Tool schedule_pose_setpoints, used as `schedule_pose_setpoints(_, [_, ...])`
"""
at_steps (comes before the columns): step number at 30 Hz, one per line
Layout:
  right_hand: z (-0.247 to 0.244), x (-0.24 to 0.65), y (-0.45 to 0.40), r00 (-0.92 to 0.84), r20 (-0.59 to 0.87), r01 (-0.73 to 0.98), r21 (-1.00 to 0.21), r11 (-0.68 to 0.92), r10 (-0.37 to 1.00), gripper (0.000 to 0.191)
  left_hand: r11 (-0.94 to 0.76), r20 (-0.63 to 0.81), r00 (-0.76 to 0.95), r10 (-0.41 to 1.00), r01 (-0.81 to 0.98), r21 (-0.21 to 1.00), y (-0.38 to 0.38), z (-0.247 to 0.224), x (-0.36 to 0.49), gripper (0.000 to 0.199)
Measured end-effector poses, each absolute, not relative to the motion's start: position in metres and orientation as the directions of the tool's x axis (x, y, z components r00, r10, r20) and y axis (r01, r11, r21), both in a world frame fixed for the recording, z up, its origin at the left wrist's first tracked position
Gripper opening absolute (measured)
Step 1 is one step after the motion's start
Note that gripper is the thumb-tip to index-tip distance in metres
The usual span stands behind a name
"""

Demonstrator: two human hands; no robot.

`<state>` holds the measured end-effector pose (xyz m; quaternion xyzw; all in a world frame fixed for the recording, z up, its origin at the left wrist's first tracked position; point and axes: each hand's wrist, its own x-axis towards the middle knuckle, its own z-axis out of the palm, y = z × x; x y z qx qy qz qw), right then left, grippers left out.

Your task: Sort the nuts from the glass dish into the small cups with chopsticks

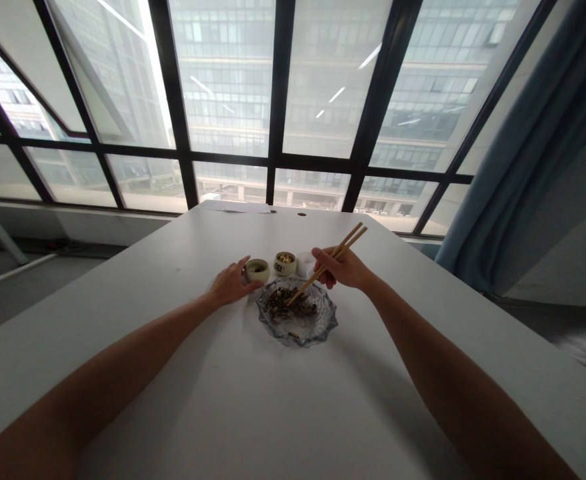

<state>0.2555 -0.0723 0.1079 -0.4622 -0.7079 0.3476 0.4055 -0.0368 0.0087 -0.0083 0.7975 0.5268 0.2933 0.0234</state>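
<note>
My right hand [340,267] is closed around a pair of wooden chopsticks [320,270], their tips down among dark brown dried pieces [287,303] in a clear glass bowl [325,325] with a scalloped rim. The pieces are too small to name. My left hand [233,281] curls round the left side of a small cream cup [257,275], thumb at its front and fingers at its back. Something dark lies inside that cup. Just right of it stands a second small cup [285,268] with dark lettering and pale yellowish bits in it. A white cup [305,264] is partly hidden behind my right hand.
All of this stands on a long white table [293,407]. Paper sheets [237,207] and a small dark round spot [301,215] are at its far end. Black-framed windows [277,160] rise behind, with a blue curtain [517,160] on the right.
</note>
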Motion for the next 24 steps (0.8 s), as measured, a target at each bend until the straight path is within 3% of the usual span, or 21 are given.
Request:
schedule_pose_setpoints(7, [0.105,0.260,-0.068,-0.214,0.254,0.348,-0.882,0.317,0.943,0.072,-0.500,0.479,0.308,0.822,0.792,0.350,0.013,-0.013,-0.038,0.080])
schedule_pose_setpoints(12, [0.108,0.265,-0.062,-0.054,0.320,0.217,-0.921,0.324,0.946,0.067,-0.542,0.502,0.323,0.802,0.747,0.386,0.009,-0.010,-0.038,0.072])
schedule_pose_setpoints(18, [0.108,0.270,-0.049,0.099,0.155,-0.006,-0.988,0.156,0.983,0.059,-0.592,0.528,0.354,0.772,0.702,0.395,0.007,-0.009,-0.039,0.071])
schedule_pose_setpoints(20, [0.108,0.272,-0.050,0.134,0.203,0.061,-0.979,0.196,0.970,0.059,-0.598,0.531,0.357,0.769,0.697,0.396,0.008,-0.010,-0.040,0.070])
schedule_pose_setpoints(24, [0.112,0.282,-0.059,0.197,0.473,0.430,-0.829,0.358,0.859,0.061,-0.601,0.536,0.358,0.764,0.697,0.391,0.011,-0.013,-0.040,0.070])
